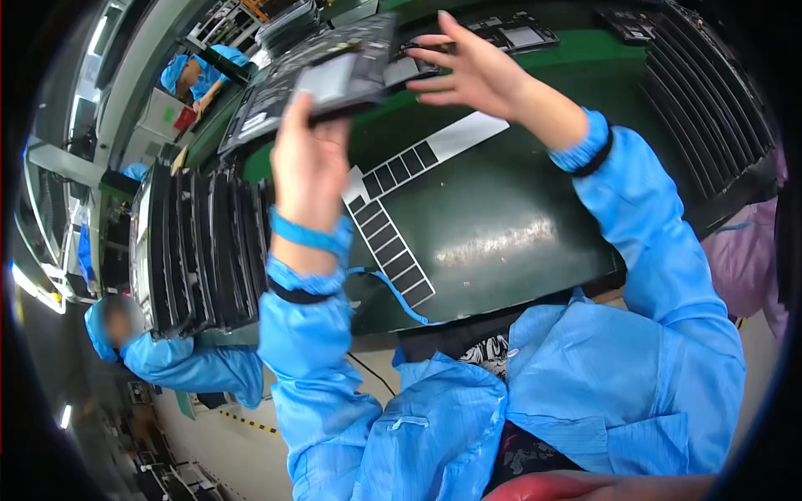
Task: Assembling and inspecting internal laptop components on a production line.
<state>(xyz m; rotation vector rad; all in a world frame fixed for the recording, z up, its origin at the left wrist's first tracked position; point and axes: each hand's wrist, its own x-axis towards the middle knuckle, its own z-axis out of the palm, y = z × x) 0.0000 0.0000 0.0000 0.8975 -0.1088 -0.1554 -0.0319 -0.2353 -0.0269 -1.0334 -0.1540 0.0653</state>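
My left hand [311, 159] is closed on the near edge of a flat black panel [368, 67], with the thumb on its top side. The panel carries small electronic parts and a pale silver rectangle, is slightly blurred, and is held tilted above the far left of the green work surface [501, 242]. To its right, my right hand [480, 75] is raised with its fingers spread and nothing in them. Similar dark panels with silver rectangles [525, 36] lie behind my hands along the far side. A blue strap with a coiled cord [388, 288] circles my left wrist.
Stacks of black trays [205, 250] stand at the left, and another row of black trays [710, 108] at the right. White strips with black rectangles [401, 167] lie on the surface. Co-workers in blue [196, 367] sit at the left; a pink sleeve [748, 259] shows at the right.
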